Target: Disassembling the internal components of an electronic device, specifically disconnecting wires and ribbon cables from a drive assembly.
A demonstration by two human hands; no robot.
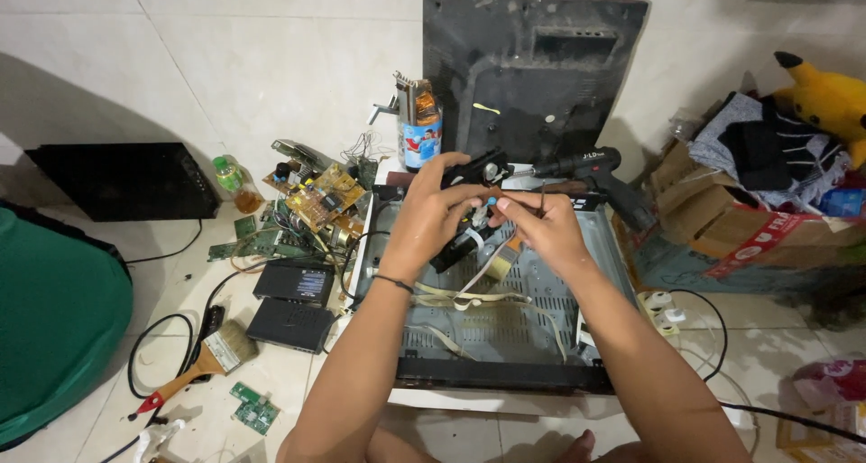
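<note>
your left hand (431,212) grips a small black mechanism (474,206) just above the open metal chassis (505,323). your right hand (534,224) pinches a thin screwdriver (542,197) against it. the chassis looks mostly gutted: only pale ribbon cables (469,299) lie inside, while circuit boards (316,197) sit left of it. a cardboard box (722,219) right of it holds clothes.
</note>
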